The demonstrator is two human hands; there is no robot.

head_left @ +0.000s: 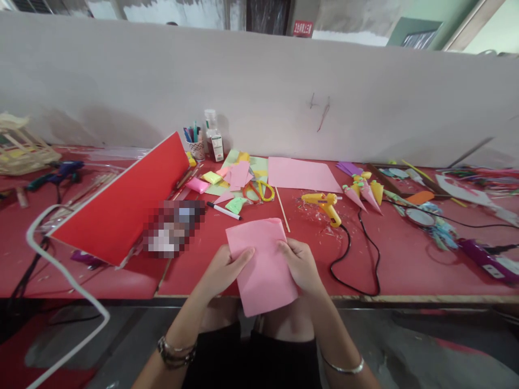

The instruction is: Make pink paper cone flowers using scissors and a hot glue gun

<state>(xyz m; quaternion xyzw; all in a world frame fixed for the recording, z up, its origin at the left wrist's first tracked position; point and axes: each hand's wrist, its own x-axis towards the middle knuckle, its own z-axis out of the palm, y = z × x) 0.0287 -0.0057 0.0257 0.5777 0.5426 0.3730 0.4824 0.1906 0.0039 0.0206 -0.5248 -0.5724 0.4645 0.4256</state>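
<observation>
The left hand (227,266) and the right hand (299,262) were both clamped on the opposite sides of a pink sheet (265,270), which was situated over the near edge of the red surface (405,259), while a yellow glue gun (323,203) lay to the right of a thin stick (283,209).

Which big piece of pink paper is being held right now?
The pink paper between the left hand and right hand, at the table's near edge; the other big piece lies back by the wall.
</observation>
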